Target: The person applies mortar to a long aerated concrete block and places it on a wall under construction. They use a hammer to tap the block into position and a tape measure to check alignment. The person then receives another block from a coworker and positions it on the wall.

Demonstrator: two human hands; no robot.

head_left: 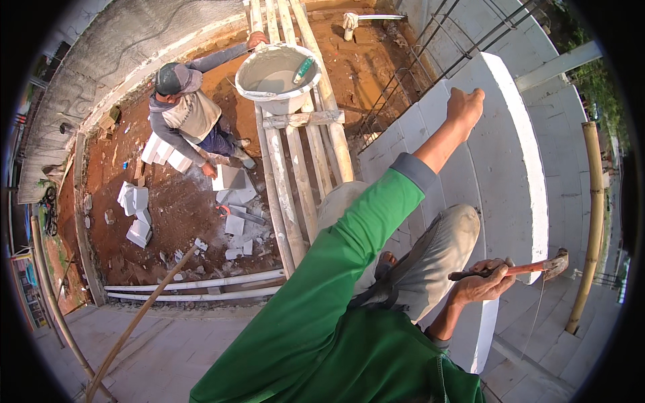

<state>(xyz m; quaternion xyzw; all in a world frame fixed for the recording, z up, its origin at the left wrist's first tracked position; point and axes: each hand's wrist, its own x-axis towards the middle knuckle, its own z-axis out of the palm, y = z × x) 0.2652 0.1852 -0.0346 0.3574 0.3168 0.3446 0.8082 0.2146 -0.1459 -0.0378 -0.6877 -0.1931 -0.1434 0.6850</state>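
My left hand (465, 107), at the end of a long green sleeve (322, 269), is raised over the face of the pale block wall (487, 121). Its fingers are curled closed, and what they hold, if anything, is hidden. Lower down, beside the wall's white top edge (521, 134), my right hand (480, 282) grips a hammer (524, 270). The hammer has an orange handle with a dark grip, and its worn metal head (556, 264) points right, past the wall edge. A thin string (534, 322) hangs below the hammer.
A bucket of grey mortar (275, 74) holding a green-handled tool (302, 70) stands on bamboo scaffolding (289, 154). Below, a co-worker (185, 114) touches a white block (230, 176) near an orange-handled saw (245, 215). Steel rebar (437, 40) and a bamboo pole (592, 221) flank the wall.
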